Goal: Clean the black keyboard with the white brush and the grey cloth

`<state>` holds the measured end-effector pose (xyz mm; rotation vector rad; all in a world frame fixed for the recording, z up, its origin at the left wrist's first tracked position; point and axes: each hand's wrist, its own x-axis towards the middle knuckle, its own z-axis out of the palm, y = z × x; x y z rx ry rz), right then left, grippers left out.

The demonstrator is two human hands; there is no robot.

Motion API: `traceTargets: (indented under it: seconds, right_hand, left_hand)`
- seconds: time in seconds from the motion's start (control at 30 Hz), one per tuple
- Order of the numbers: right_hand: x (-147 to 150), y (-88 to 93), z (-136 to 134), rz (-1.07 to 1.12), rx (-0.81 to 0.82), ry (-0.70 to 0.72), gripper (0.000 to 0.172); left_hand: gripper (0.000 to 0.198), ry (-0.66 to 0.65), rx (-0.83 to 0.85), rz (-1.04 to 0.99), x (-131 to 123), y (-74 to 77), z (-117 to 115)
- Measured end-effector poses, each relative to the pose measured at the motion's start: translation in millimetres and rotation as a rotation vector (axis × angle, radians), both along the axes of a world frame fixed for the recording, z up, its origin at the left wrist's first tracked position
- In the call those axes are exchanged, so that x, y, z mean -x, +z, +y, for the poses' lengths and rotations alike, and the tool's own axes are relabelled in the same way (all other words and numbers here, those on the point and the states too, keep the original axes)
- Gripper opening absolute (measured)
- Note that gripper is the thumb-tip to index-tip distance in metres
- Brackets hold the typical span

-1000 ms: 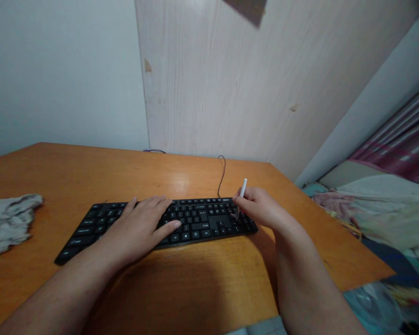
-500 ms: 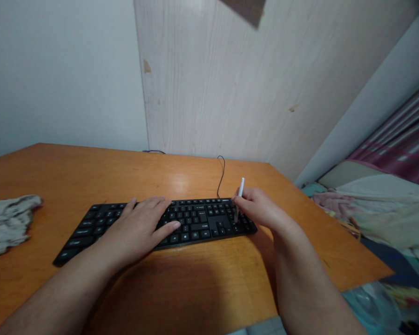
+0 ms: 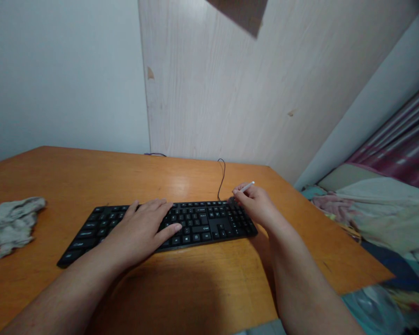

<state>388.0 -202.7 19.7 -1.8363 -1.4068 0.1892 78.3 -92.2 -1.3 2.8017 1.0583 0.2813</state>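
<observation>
A black keyboard lies slightly angled on the wooden desk. Spread flat over its left half, my left hand rests on the keys and covers many of them. At the keyboard's upper right end, my right hand is closed around a small brush with a slim white handle. The handle leans to the right, and the brush's lower end is hidden by my fingers near the number keys.
A crumpled grey cloth lies at the left on the desk. The keyboard's thin cable runs toward the back wall. Beyond the desk's right edge are bedding and a clear plastic bag.
My right hand has moved slightly up the keyboard, and the brush has tipped from nearly upright to leaning right. My left hand stays flat on the keys. The view has shifted slightly.
</observation>
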Motion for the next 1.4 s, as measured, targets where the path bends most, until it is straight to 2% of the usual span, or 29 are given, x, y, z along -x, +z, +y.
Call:
traceTargets:
  seconds: [0.23,0.37,0.5,0.63,0.7,0.83,0.9,1.0,1.07,1.23,1.3,1.4]
  right_hand:
    - [-2,2.2,-3,-0.038,0.098,-0.026,0.027]
    - [1,4.3,-3,0.056,0.077,-0.067,0.028]
    - [10,1.4,1,0.146,0.008,0.022,0.033]
    - [11,-3.4,4,0.132,0.021,0.118,0.033]
    - [6,-3.1,3,0.064,0.049,0.046,0.03]
    - [-7,0.7,0,-0.129,0.097,-0.208,0.025]
    - [-8,0.4,1,-0.108,0.066,-0.224,0.025]
    - [-6,-2.9,4,0.028,0.018,-0.09,0.027]
    - [-6,-3.6,4,0.031,0.034,-0.061,0.029]
    - [-10,4.8,-1,-0.141,0.058,-0.336,0.024]
    - [-10,6.8,-2,-0.056,0.037,-0.299,0.025]
    - [-8,5.4,-1,0.106,0.062,-0.136,0.028]
  left_hand:
    - [0.075,0.009,0.007,-0.01,0,-2.4,1]
    - [0.074,-0.007,0.008,-0.038,1,-3.3,1]
    - [0.075,-0.007,0.012,-0.033,0,-1.5,0]
    - [0.074,0.002,0.019,-0.04,0,0.3,-1]
    - [0.074,0.003,0.02,-0.036,0,0.7,-2]
    - [0.073,-0.007,0.015,-0.037,0,0.6,-2]
    - [0.073,-0.008,0.013,-0.041,0,0.5,-2]
    - [0.073,-0.009,0.01,-0.034,0,-0.2,-1]
    - [0.073,-0.009,0.008,-0.025,0,-0.9,-1]
    - [0.075,-0.011,0.011,-0.023,0,-1.5,-1]
    - [0.074,-0.009,0.013,-0.031,0,-1.2,-1]
    - [0.074,-0.008,0.015,-0.036,0,-0.4,-1]
